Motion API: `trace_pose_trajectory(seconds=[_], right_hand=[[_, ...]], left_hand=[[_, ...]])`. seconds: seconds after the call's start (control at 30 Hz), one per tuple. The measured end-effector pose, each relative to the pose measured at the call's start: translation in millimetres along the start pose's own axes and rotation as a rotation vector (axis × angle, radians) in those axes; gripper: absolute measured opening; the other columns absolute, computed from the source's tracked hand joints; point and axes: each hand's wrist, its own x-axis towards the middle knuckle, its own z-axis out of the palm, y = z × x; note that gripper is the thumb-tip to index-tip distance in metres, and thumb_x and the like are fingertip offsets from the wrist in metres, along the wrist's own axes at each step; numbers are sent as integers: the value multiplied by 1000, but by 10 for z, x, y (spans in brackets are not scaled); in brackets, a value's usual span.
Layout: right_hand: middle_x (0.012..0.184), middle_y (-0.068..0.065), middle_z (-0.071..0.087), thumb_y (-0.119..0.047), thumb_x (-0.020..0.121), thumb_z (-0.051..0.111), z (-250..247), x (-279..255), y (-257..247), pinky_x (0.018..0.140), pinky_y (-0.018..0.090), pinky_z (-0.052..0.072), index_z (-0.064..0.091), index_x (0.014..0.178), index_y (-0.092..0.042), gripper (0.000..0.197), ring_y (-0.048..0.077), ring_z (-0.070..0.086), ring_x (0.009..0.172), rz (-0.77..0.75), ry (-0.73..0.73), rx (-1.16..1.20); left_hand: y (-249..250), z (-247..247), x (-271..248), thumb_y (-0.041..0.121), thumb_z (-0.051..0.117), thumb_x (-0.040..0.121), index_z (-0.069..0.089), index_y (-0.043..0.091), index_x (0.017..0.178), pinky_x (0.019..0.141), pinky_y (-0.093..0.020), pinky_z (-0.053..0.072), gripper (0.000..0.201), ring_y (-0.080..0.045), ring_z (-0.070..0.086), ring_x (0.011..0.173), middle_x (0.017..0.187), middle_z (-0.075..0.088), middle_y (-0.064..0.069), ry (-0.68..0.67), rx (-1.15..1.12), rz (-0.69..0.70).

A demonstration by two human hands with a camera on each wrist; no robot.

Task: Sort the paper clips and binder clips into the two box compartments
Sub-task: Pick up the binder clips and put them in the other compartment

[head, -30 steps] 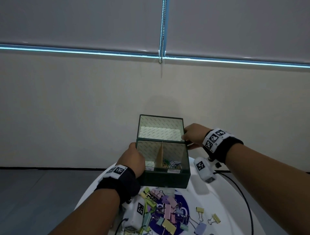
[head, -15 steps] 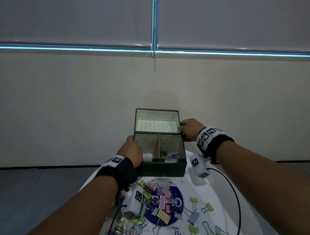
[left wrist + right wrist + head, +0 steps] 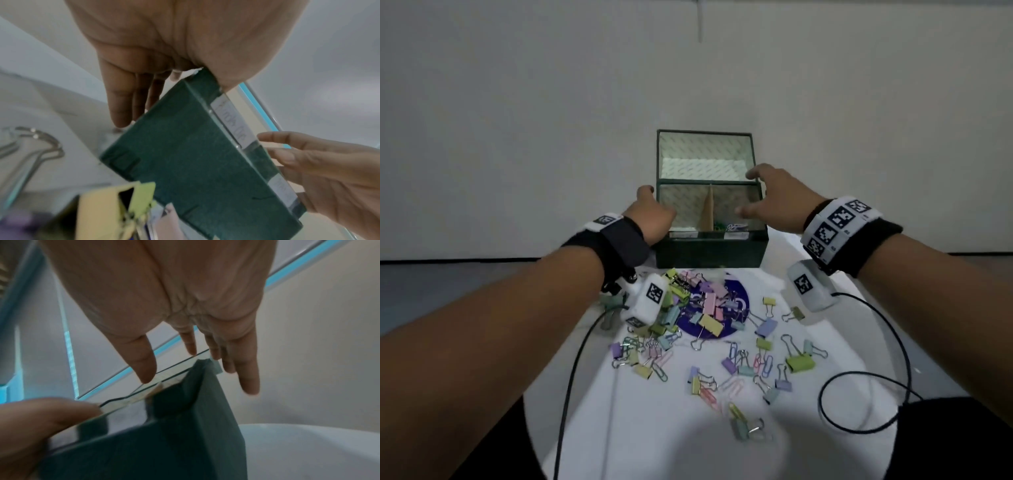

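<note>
A dark green box (image 3: 710, 253) stands at the far side of the table with its lid (image 3: 703, 147) upright. A cardboard divider (image 3: 708, 216) splits it in two, and a few clips (image 3: 732, 226) lie in the right compartment. My left hand (image 3: 654, 216) rests against the box's left side (image 3: 185, 154), fingers (image 3: 123, 105) straight. My right hand (image 3: 763, 198) hovers by the box's right rim (image 3: 164, 451), holding nothing, its fingers (image 3: 248, 382) spread. Pastel binder clips (image 3: 799, 363) and paper clips (image 3: 767, 365) lie scattered in front of the box.
The round white table (image 3: 619, 428) drops off left and right, and a wall rises close behind the box. A thick heap of clips (image 3: 709, 301) covers a purple disc. Black cables (image 3: 859, 404) loop over the table's right side and run along the left.
My head has tilted down, bringing the scattered clips into view. The right hand has let go of the lid's corner and spread its fingers. The left hand stays at the box's left side.
</note>
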Motion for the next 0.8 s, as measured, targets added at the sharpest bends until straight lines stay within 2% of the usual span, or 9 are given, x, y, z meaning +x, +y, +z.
trace_pose_trajectory(seconds=[0.07, 0.23, 0.3, 0.37, 0.43, 0.5, 0.63, 0.73, 0.8], right_hand=[[145, 8, 40, -35, 85, 76, 38, -156, -17, 93, 28, 40, 49, 135, -21, 58, 20, 48, 117, -85, -5, -69], [145, 6, 43, -33, 86, 73, 92, -455, -33, 111, 35, 36, 62, 120, -22, 36, 24, 40, 134, -216, -10, -179], [134, 6, 48, -31, 86, 73, 74, -623, -50, 107, 42, 41, 64, 112, -22, 30, 26, 44, 125, -268, 43, -218], [114, -2, 54, -29, 87, 71, 75, -866, -61, 96, 39, 48, 65, 102, -24, 17, 19, 50, 108, -370, 61, -267], [101, -11, 58, -27, 91, 66, 132, -1131, -2, 87, 32, 52, 66, 98, -29, 7, 11, 56, 92, -477, -87, -335], [95, -20, 58, -29, 92, 62, 247, -1385, 110, 80, 31, 54, 67, 97, -35, 9, 5, 58, 83, -493, -327, -416], [94, -20, 56, -32, 83, 56, 404, -1592, 313, 70, 36, 55, 65, 100, -40, 20, 7, 58, 79, -452, -413, -473], [93, -19, 55, -34, 83, 57, 415, -1618, 311, 72, 35, 55, 70, 100, -38, 22, 8, 59, 78, -445, -371, -423], [91, -20, 50, -35, 85, 59, 421, -1638, 292, 73, 36, 55, 71, 101, -37, 20, 10, 58, 76, -461, -347, -404]], left_hand=[[21, -33, -43, 31, 52, 96, 14, 14, 154, 69, -33, 49, 71, -28, 60, 87, 101, 60, -10, -24, 52, 2], [16, -122, -158, 42, 53, 96, 9, 15, 155, 91, -43, 54, 79, -33, 61, 104, 123, 59, -18, -29, 146, 25], [9, -226, -278, 52, 51, 96, 8, 16, 156, 94, -37, 49, 81, -35, 59, 113, 133, 56, -21, -20, 231, 58], [-11, -346, -482, 54, 49, 96, 13, 18, 155, 95, -33, 44, 77, -31, 57, 120, 142, 51, -16, 15, 321, 162], [-33, -447, -798, 49, 51, 97, 28, 24, 150, 96, -34, 47, 63, -20, 57, 117, 143, 49, -4, 97, 390, 343], [-77, -463, -1153, 42, 53, 96, 45, 30, 137, 89, -31, 52, 44, -8, 57, 103, 129, 54, 6, 118, 476, 537], [-194, -203, -1634, 37, 57, 94, 64, 35, 114, 80, -32, 53, 21, -3, 56, 85, 100, 61, 16, -251, 665, 820], [-228, 96, -1783, 48, 54, 95, 61, 42, 120, 80, -30, 50, 26, -6, 55, 95, 103, 58, 17, -504, 817, 869], [-253, 224, -1829, 48, 51, 96, 62, 45, 122, 75, -29, 48, 27, -9, 55, 99, 104, 55, 14, -547, 899, 908]])
